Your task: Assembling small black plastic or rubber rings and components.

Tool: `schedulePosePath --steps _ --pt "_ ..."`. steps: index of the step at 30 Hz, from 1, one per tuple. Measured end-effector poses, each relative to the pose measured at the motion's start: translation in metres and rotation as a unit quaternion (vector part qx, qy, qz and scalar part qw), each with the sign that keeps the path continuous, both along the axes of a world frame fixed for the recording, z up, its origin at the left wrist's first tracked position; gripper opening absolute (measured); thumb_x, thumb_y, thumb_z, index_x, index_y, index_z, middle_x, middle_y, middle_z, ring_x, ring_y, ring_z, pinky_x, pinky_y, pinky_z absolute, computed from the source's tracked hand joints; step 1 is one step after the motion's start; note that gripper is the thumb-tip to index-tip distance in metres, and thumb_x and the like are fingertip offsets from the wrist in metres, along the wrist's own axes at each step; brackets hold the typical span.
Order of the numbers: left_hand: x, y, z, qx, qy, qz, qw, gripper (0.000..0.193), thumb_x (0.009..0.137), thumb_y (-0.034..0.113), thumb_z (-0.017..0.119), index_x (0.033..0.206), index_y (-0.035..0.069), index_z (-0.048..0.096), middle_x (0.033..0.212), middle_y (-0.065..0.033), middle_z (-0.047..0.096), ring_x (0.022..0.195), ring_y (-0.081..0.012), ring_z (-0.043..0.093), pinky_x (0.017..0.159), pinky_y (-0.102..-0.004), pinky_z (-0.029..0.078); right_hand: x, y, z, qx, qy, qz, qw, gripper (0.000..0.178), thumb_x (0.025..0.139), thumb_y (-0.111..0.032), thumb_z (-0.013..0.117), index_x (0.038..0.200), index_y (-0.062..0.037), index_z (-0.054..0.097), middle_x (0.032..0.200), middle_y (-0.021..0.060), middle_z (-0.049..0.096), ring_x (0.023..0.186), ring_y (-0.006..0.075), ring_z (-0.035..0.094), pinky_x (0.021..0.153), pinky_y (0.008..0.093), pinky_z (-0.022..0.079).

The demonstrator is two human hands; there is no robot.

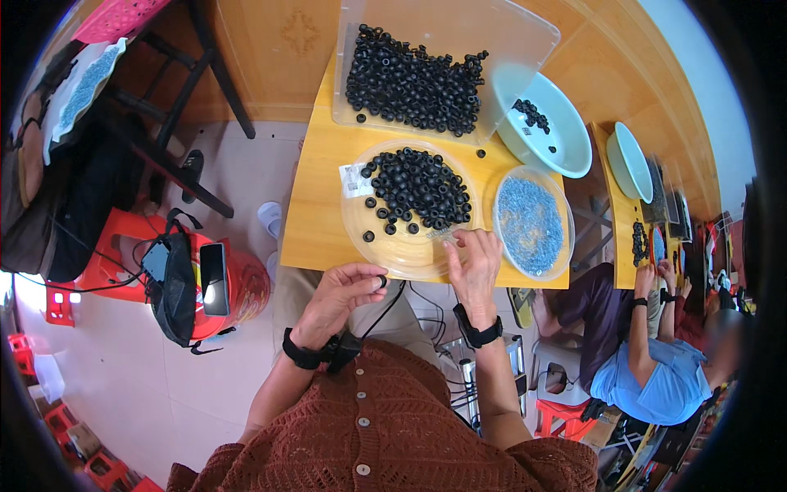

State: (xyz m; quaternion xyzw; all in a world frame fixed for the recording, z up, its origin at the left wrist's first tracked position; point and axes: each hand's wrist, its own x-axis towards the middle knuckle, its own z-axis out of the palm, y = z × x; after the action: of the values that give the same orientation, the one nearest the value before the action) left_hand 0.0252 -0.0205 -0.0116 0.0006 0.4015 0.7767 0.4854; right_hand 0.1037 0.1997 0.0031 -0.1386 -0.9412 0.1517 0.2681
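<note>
My left hand is closed in a pinch on a small black ring-shaped part, just off the table's front edge. My right hand is at the near right rim of a round clear plastic tray, its thumb and forefinger apart with nothing visible between them. A heap of black ring-shaped parts lies on that tray, with a few loose ones toward its near left side. To the right of my right hand is a round clear container of tiny light-blue pieces.
Behind the tray, a clear bin holds many more black parts. A pale blue basin with a few parts stands at the back right. On the left are a red stool and a phone. A co-worker sits at another table.
</note>
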Motion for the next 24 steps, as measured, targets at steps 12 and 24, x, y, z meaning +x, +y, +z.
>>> schedulePosePath --steps 12,24 --pt "-0.001 0.0 0.0 -0.004 0.003 0.0 1.0 0.019 0.084 0.004 0.058 0.103 0.0 0.061 0.091 -0.0055 0.063 0.079 -0.0118 0.062 0.074 -0.0228 0.052 0.002 -0.018 -0.011 -0.045 0.01 0.065 0.997 0.012 0.069 -0.005 0.064 0.075 -0.0028 0.054 0.071 0.0098 0.051 0.07 0.028 0.048 0.068 0.0376 0.037" --pt "-0.001 -0.003 -0.003 0.007 0.005 0.005 1.0 0.019 0.084 0.005 0.059 0.103 0.0 0.061 0.092 -0.0059 0.063 0.078 -0.0119 0.063 0.073 -0.0229 0.053 -0.001 -0.028 -0.014 -0.062 -0.024 0.088 0.994 0.008 0.072 -0.002 0.061 0.077 -0.0008 0.055 0.073 0.0128 0.052 0.072 0.0304 0.048 0.067 0.039 0.038"
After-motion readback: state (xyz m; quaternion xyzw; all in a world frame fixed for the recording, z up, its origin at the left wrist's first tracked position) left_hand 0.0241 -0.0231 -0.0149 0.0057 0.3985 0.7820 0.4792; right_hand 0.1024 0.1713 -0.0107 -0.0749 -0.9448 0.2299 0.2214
